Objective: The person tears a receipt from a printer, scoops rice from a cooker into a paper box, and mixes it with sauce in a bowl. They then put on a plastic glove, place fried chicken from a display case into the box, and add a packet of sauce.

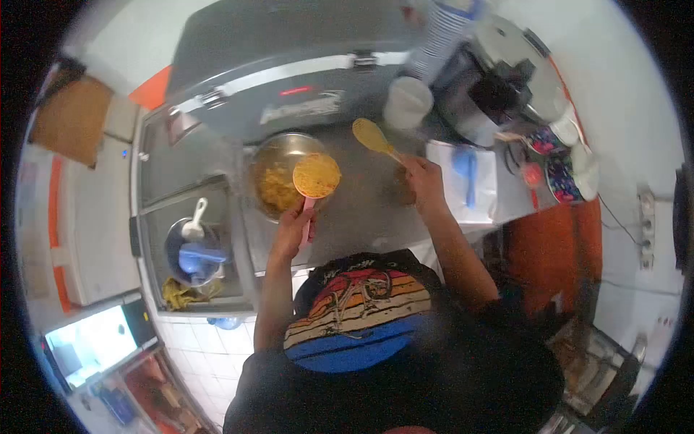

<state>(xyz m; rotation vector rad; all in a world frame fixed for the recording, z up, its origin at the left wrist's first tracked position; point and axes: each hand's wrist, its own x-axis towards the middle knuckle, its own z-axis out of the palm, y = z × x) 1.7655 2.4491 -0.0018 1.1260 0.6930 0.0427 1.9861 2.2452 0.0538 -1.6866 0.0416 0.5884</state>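
My left hand [290, 230] is closed around the handle of a pink ladle [309, 204]. Yellow grainy food [316, 175] fills its round cup to the top. The ladle is over the right side of a steel bowl [295, 142], which has more of the yellow food [277, 186] in it. Farther right, my right hand [426, 182] grips a yellow slotted spoon [371, 136] by its handle. The spoon's head points up and left, apart from the bowl.
A white container [408, 103] and a large steel pot [473, 108] stand at the back right. On a white sheet [441, 154] lies a blue utensil [470, 181]. Floral mitts [560, 173] rest near the right edge. The sink [242, 246] at left holds a pan with utensils.
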